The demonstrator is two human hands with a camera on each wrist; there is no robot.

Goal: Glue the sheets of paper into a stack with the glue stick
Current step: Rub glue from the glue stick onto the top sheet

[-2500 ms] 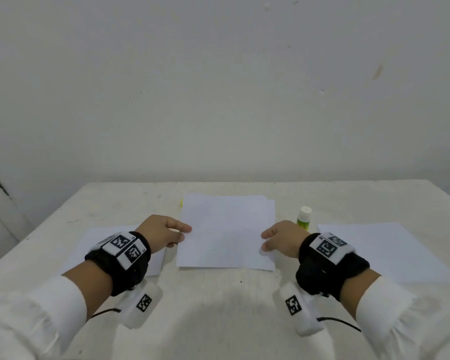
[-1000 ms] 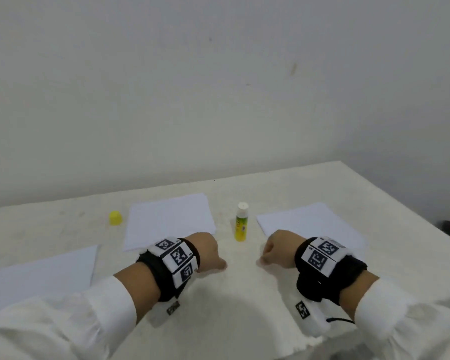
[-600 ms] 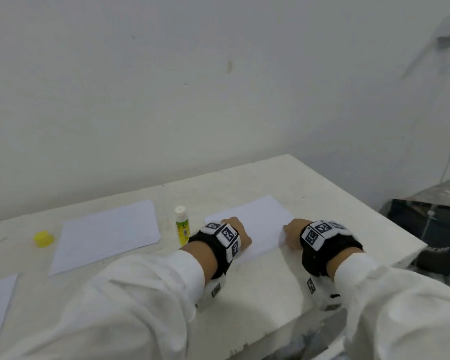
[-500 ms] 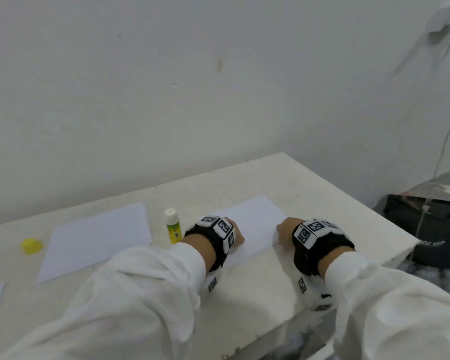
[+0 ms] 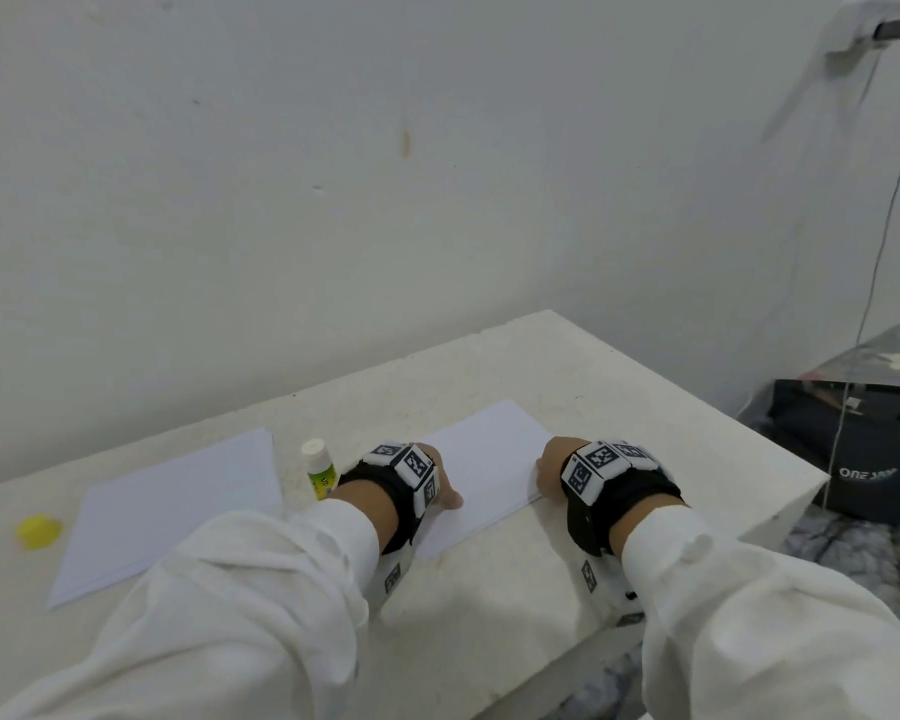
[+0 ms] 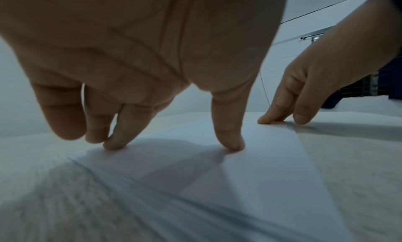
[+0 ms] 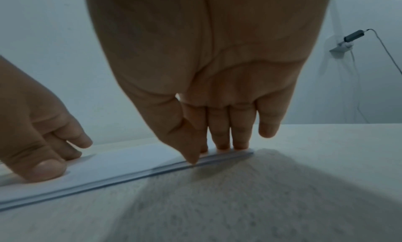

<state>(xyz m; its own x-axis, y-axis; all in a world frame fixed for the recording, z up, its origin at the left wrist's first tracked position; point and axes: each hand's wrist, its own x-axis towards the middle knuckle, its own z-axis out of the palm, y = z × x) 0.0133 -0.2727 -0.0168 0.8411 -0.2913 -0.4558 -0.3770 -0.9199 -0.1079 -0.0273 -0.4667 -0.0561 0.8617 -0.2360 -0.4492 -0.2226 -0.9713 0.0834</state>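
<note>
The glue stick (image 5: 319, 470) stands upright just beside the left hand (image 5: 440, 485), between the middle stack of paper (image 5: 172, 504) and the sheet (image 5: 489, 472) under both hands. The counter (image 5: 489, 579) nearer the person lies bare. Behind the papers, bare counter runs to the wall (image 5: 333, 200), and the yellow cap (image 5: 37, 531) sits far left.

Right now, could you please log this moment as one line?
left hand: fingertips on right-side paper | right hand: at its right edge | glue stick: upright, uncapped | yellow cap: far left
</note>
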